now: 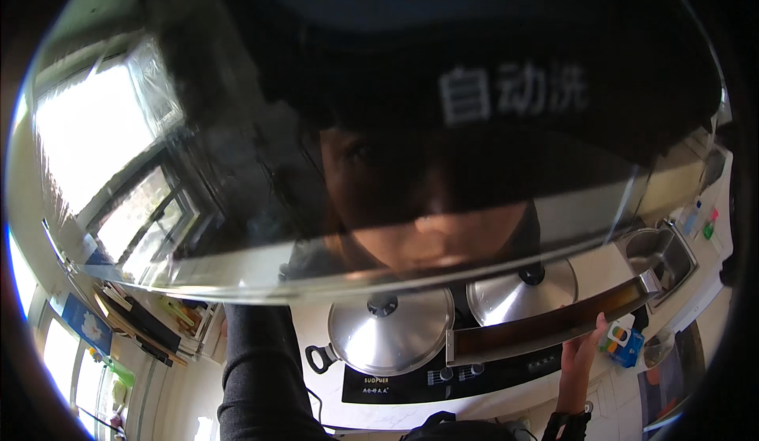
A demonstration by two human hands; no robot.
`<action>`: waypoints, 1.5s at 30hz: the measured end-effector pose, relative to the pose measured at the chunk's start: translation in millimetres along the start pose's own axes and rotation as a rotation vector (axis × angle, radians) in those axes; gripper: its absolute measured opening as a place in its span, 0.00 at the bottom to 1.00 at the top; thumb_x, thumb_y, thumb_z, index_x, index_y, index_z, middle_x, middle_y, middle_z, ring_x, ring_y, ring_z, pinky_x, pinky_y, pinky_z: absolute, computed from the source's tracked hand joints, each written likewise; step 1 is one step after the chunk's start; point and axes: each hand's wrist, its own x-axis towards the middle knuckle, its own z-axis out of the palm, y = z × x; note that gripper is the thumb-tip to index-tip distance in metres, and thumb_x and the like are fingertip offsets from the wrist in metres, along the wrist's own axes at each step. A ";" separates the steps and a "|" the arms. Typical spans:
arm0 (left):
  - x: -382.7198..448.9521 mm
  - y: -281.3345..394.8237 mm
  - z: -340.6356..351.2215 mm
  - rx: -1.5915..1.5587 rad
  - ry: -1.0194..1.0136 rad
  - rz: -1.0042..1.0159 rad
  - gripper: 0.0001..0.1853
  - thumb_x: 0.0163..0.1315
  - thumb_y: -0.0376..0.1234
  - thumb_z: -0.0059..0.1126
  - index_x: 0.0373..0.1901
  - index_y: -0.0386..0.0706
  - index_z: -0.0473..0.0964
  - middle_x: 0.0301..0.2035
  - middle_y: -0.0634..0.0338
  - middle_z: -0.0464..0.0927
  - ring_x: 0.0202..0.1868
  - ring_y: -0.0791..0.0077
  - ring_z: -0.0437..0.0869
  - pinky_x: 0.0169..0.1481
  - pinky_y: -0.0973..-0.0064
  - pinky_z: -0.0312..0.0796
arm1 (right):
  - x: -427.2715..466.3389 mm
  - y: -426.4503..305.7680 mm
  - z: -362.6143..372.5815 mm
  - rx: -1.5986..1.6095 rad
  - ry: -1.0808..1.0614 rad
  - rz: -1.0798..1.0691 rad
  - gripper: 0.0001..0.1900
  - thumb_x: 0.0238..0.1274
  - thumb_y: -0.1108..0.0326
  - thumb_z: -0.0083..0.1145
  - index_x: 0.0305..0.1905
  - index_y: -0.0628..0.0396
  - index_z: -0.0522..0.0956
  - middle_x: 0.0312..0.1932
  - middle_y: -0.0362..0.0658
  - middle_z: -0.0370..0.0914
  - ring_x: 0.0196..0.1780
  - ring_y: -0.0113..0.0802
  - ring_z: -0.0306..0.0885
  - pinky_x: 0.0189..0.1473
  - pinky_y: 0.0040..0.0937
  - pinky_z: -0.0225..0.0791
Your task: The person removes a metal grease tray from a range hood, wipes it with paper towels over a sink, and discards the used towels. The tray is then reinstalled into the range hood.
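My right hand [584, 340] grips the near edge of a long, narrow metal trough [539, 325], which looks like a range hood's grease tray. Its inside is brown and stained. The trough slants above a black gas cooktop [409, 384] and two lidded steel pans, a left one [391, 331] and a right one [516, 293]. My left arm [261, 370], in a dark sleeve, reaches up behind the lower edge of a glossy range hood panel [284, 61]. The left hand itself is hidden there. The panel bears writing and mirrors a person and a window.
A steel sink [661, 254] lies at the right, with a green spray bottle [711, 224] behind it. Beside my right hand sits a blue pack of wipes [625, 343]. Chopping boards [139, 322] stand at the left. The panel fills the upper view.
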 end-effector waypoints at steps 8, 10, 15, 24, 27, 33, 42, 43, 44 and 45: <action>4.5 -4.8 63.6 -0.277 -0.072 -0.118 0.16 0.62 0.22 0.54 0.53 0.35 0.72 0.48 0.56 0.76 0.46 0.72 0.80 0.49 0.80 0.72 | -21.1 -9.5 -6.1 -0.010 -0.027 -0.100 0.32 0.69 0.44 0.50 0.66 0.57 0.62 0.53 0.48 0.73 0.58 0.43 0.73 0.67 0.48 0.63; -6.6 -2.9 69.0 0.116 -0.202 0.069 0.17 0.60 0.20 0.55 0.53 0.35 0.72 0.48 0.56 0.76 0.46 0.71 0.80 0.48 0.79 0.73 | -26.5 -17.8 -13.3 -0.017 -0.039 -0.154 0.32 0.69 0.44 0.50 0.66 0.56 0.62 0.53 0.48 0.73 0.59 0.42 0.72 0.68 0.49 0.63; -48.5 7.6 28.5 0.407 -0.143 0.153 0.17 0.59 0.20 0.56 0.52 0.35 0.72 0.47 0.56 0.77 0.46 0.71 0.81 0.46 0.78 0.74 | -28.1 -52.1 -35.1 -0.028 -0.082 -0.157 0.31 0.70 0.45 0.48 0.67 0.54 0.62 0.55 0.46 0.72 0.60 0.39 0.71 0.70 0.48 0.60; -52.2 9.8 13.0 0.168 0.178 0.037 0.15 0.61 0.23 0.58 0.50 0.35 0.73 0.44 0.57 0.78 0.44 0.71 0.81 0.46 0.77 0.74 | -24.5 -87.7 -69.0 -0.004 -0.009 -0.175 0.31 0.70 0.44 0.47 0.65 0.57 0.63 0.54 0.47 0.73 0.60 0.43 0.71 0.69 0.49 0.61; -45.7 16.6 21.6 0.086 0.236 0.017 0.14 0.61 0.24 0.58 0.49 0.35 0.73 0.43 0.58 0.78 0.43 0.71 0.81 0.46 0.76 0.74 | -26.9 -94.8 -82.9 -0.003 0.002 -0.155 0.30 0.71 0.43 0.46 0.65 0.57 0.64 0.55 0.46 0.73 0.61 0.43 0.71 0.69 0.48 0.61; -19.4 10.0 41.8 0.741 0.016 0.242 0.14 0.63 0.25 0.56 0.50 0.36 0.72 0.46 0.59 0.76 0.45 0.72 0.79 0.45 0.76 0.73 | -30.2 -96.1 -102.8 0.030 0.065 -0.197 0.29 0.72 0.45 0.46 0.65 0.56 0.64 0.58 0.46 0.73 0.62 0.44 0.72 0.68 0.48 0.62; -21.3 13.9 142.4 0.736 -0.053 0.601 0.19 0.61 0.25 0.55 0.55 0.39 0.73 0.45 0.56 0.79 0.45 0.70 0.81 0.47 0.75 0.74 | -39.8 -95.1 -111.4 0.080 0.106 -0.161 0.30 0.71 0.45 0.48 0.67 0.55 0.63 0.59 0.47 0.73 0.63 0.46 0.71 0.69 0.48 0.61; -26.5 24.6 163.3 0.825 -0.109 0.644 0.17 0.62 0.26 0.54 0.53 0.38 0.74 0.43 0.55 0.79 0.44 0.69 0.81 0.46 0.73 0.74 | -41.2 -96.0 -113.9 0.090 0.082 -0.163 0.30 0.71 0.45 0.48 0.67 0.55 0.63 0.58 0.47 0.73 0.63 0.46 0.71 0.69 0.48 0.61; -32.1 36.2 184.0 0.769 -0.149 0.683 0.15 0.62 0.26 0.54 0.51 0.38 0.76 0.41 0.54 0.80 0.43 0.68 0.82 0.45 0.72 0.74 | -41.5 -96.9 -116.8 0.100 0.145 -0.178 0.30 0.71 0.45 0.48 0.67 0.55 0.63 0.58 0.47 0.73 0.63 0.46 0.71 0.68 0.47 0.62; -33.5 49.4 206.4 0.679 -0.247 0.580 0.14 0.62 0.27 0.53 0.50 0.38 0.76 0.40 0.53 0.81 0.43 0.67 0.82 0.44 0.71 0.74 | -41.7 -98.3 -120.1 0.116 0.159 -0.199 0.29 0.71 0.45 0.47 0.66 0.54 0.64 0.58 0.47 0.73 0.63 0.46 0.71 0.68 0.47 0.62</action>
